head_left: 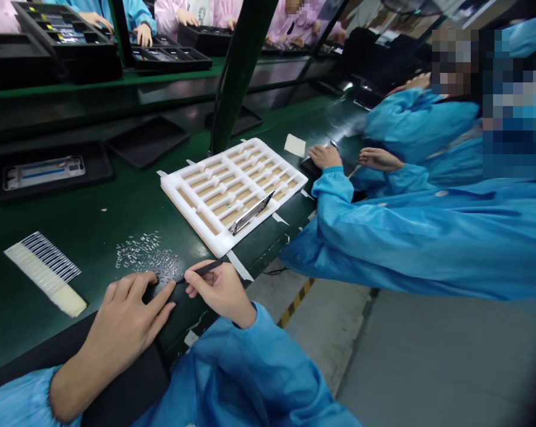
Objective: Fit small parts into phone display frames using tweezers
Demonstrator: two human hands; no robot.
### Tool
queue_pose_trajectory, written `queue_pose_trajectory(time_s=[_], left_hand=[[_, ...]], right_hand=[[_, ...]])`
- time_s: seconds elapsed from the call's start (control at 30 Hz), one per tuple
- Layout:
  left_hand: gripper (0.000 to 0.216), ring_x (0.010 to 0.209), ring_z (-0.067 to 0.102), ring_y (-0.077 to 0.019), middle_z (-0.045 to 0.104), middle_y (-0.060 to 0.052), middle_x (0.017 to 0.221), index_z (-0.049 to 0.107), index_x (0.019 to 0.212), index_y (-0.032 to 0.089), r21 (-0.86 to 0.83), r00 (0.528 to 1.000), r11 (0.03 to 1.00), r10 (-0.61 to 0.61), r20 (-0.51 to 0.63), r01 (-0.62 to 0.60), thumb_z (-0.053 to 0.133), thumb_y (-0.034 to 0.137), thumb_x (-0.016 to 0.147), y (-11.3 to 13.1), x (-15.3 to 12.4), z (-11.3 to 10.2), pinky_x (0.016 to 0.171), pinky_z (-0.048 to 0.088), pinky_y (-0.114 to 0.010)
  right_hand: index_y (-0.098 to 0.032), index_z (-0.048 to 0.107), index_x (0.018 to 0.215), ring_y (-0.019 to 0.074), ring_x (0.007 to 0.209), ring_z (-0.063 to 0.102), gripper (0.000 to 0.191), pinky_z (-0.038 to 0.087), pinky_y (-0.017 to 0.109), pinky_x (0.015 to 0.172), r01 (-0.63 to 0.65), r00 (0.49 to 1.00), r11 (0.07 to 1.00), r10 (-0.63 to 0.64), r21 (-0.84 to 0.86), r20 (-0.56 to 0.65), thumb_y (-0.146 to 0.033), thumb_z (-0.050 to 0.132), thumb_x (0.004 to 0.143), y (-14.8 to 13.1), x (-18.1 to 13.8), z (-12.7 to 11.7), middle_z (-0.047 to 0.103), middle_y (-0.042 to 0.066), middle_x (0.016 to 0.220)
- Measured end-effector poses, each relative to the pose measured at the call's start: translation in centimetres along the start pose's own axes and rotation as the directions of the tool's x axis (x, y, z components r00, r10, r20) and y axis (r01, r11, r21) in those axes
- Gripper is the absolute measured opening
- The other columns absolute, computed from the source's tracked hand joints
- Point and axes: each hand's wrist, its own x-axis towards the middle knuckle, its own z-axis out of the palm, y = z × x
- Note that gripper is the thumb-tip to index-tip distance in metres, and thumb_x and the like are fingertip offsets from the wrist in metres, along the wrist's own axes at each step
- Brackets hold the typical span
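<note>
My right hand (223, 292) grips dark tweezers (209, 268), their tip pointing left over the green bench at the near edge of a scatter of tiny shiny metal pieces (144, 252). Close by, my left hand (128, 314) rests with its fingers apart, one fingertip beside the tweezers' tip. Whether that tip pinches a piece is too small to tell. Beyond my right hand lies a white slotted tray (178, 191), taped to the bench. A thin phone-like part (252, 213) leans tilted in its near side.
A card with rows of thin strips (50, 273) lies at left. Black trays (147, 141) sit farther back, one holding a phone-like frame (44, 173). A dark post (243, 71) rises behind the white tray. At right, co-workers' blue sleeves (334, 190) reach over the bench.
</note>
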Motion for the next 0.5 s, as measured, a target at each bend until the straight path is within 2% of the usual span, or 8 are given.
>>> queue_pose_trajectory(time_s=[0.07,0.17,0.23,0.5], left_hand=[[0.03,0.104,0.057,-0.0344,0.064,-0.017,0.117,0.077,0.127,0.024,0.0,1.0,1.0,-0.002,0.002,0.002,0.056,0.033,0.106,0.0,0.1,0.0,0.082,0.042,-0.043],[0.031,0.104,0.057,-0.0343,0.064,-0.016,0.117,0.077,0.128,0.025,-0.009,1.0,1.0,-0.003,0.006,0.003,0.057,0.033,0.106,0.1,0.1,0.0,0.082,0.042,-0.043],[0.031,0.103,0.057,-0.034,0.064,-0.016,0.117,0.076,0.129,0.025,-0.013,1.0,1.0,-0.001,0.008,0.001,0.058,0.033,0.105,0.2,0.2,0.0,0.082,0.042,-0.043],[0.03,0.103,0.059,-0.0324,0.065,-0.015,0.115,0.076,0.129,0.025,-0.024,1.0,1.0,-0.019,-0.016,0.019,0.057,0.03,0.106,0.2,0.0,0.1,0.082,0.042,-0.042]], right_hand=[[-0.014,0.076,0.091,0.0183,0.06,0.077,0.038,0.069,0.027,0.061,0.04,0.998,0.999,-0.04,-0.006,-0.053,-0.051,0.084,0.086,0.1,-0.3,-0.3,0.076,0.004,0.067],[-0.014,0.077,0.095,0.0183,0.061,0.078,0.036,0.07,0.027,0.063,0.115,0.973,0.992,-0.123,-0.052,-0.194,-0.05,0.083,0.089,0.3,-1.1,-1.3,0.078,0.007,0.074],[-0.014,0.077,0.095,0.0178,0.061,0.077,0.035,0.07,0.027,0.062,0.145,0.959,0.985,-0.164,-0.096,-0.232,-0.049,0.083,0.09,0.5,-1.6,-2.0,0.078,0.008,0.077],[-0.018,0.08,0.097,0.0157,0.067,0.075,0.021,0.068,0.027,0.064,0.286,0.939,0.928,-0.321,-0.238,-0.123,-0.039,0.076,0.098,0.7,-1.9,-2.8,0.077,0.008,0.09]])
